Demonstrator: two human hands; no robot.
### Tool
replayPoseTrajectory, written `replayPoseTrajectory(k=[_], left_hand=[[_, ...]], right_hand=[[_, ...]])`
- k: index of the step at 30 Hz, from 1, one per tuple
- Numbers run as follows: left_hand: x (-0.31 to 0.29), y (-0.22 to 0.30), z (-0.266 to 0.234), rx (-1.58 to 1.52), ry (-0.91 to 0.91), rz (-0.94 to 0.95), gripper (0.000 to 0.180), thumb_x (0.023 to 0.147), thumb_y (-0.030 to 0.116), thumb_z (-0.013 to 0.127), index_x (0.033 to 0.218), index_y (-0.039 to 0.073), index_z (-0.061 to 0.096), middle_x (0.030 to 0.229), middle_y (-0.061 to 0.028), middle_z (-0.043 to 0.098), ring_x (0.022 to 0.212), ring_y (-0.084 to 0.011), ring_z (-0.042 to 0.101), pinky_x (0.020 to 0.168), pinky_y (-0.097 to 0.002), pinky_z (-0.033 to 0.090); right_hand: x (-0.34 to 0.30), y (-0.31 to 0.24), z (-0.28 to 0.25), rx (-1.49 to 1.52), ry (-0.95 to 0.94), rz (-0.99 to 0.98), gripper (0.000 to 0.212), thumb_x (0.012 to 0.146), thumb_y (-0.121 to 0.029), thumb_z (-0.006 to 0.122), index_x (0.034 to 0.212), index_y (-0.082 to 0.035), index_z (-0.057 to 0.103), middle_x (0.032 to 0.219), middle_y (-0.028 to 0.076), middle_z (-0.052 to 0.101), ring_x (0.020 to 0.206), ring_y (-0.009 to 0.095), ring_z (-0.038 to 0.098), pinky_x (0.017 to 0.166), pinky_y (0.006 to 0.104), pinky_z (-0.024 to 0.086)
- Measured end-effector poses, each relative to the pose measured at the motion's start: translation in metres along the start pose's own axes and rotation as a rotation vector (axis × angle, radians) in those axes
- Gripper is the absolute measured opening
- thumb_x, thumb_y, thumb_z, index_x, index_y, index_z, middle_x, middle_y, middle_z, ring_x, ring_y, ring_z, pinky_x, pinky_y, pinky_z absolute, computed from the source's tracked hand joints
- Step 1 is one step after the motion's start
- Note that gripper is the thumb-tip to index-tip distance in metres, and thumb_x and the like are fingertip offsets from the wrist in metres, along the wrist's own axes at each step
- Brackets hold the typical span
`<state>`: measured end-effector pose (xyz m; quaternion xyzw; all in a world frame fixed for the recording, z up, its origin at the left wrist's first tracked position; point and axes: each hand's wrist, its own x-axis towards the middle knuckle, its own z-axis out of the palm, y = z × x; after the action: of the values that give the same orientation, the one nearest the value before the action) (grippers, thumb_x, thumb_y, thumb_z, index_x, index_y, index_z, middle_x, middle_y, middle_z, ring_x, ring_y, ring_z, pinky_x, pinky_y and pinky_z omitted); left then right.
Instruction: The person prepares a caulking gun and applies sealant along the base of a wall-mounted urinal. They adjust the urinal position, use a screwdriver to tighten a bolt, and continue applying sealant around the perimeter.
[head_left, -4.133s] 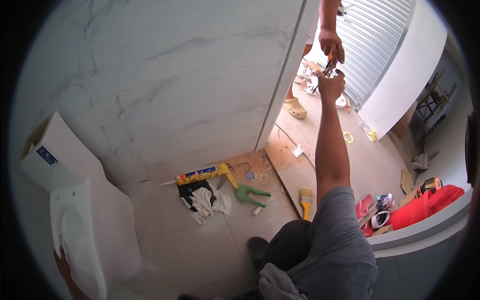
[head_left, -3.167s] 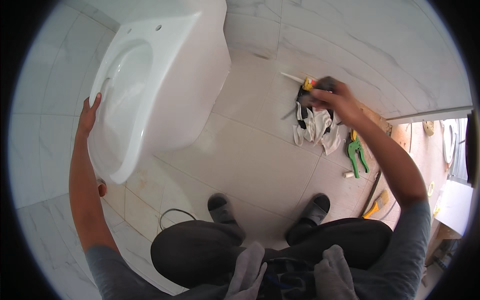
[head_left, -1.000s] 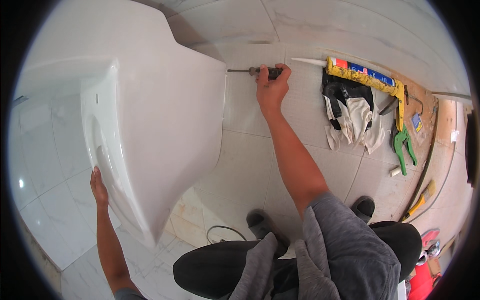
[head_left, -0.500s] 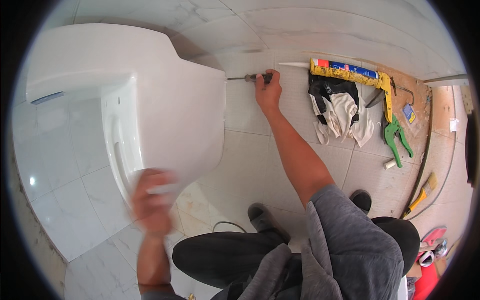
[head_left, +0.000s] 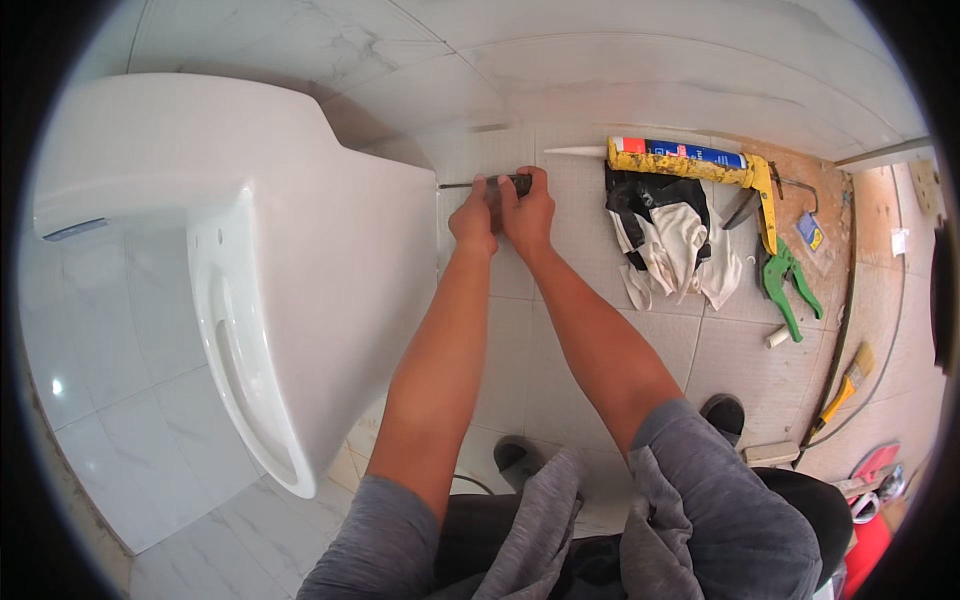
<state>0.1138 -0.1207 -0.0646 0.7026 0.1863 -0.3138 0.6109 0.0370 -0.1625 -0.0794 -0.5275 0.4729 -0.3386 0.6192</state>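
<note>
A screwdriver (head_left: 457,186) with a dark handle lies level, its thin shaft pointing left to the edge of a large white ceramic fixture (head_left: 345,260), which looks like a washbasin with its pedestal. Whether the tip sits in a screw is too small to tell. Around the front of the handle my left hand (head_left: 472,219) is closed, thumb raised. My right hand (head_left: 530,212) grips the rear of the same handle, right beside the left one. Both hands hide much of the handle.
To the right, a yellow caulking gun (head_left: 680,163) with a cartridge rests over black-and-white cloth gloves (head_left: 672,235). Beyond are a green pipe cutter (head_left: 785,285), a short white pipe piece (head_left: 777,338) and a yellow-handled paintbrush (head_left: 848,384). A tiled wall (head_left: 600,70) runs behind.
My left hand, blurred over the fixture's lower rim before, has moved up and right onto the screwdriver beside my right hand. The whole view has shifted slightly.
</note>
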Motion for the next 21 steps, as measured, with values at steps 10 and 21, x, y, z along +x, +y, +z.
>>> replayPoseTrajectory(k=[10, 21], left_hand=[[0.013, 0.011, 0.006, 0.042, 0.014, -0.140, 0.043, 0.090, 0.036, 0.082, 0.109, 0.001, 0.067, 0.094, -0.0103, 0.070, 0.078, -0.0226, 0.068, 0.070, -0.0366, 0.056], [0.000, -0.003, 0.005, -0.012, 0.123, 0.079, 0.037, 0.088, 0.030, 0.085, 0.094, 0.002, 0.062, 0.084, -0.0080, 0.063, 0.069, -0.0183, 0.063, 0.063, -0.0312, 0.055]], right_hand=[[-0.003, -0.009, -0.003, -0.107, 0.045, 0.008, 0.037, 0.089, -0.024, 0.080, 0.113, 0.001, 0.069, 0.095, 0.021, 0.073, 0.087, 0.035, 0.072, 0.080, 0.0412, 0.057], [0.032, -0.017, -0.075, 0.743, 0.045, -0.084, 0.033, 0.097, -0.024, 0.065, 0.071, -0.006, 0.055, 0.063, 0.001, 0.050, 0.054, 0.019, 0.048, 0.055, 0.0332, 0.042]])
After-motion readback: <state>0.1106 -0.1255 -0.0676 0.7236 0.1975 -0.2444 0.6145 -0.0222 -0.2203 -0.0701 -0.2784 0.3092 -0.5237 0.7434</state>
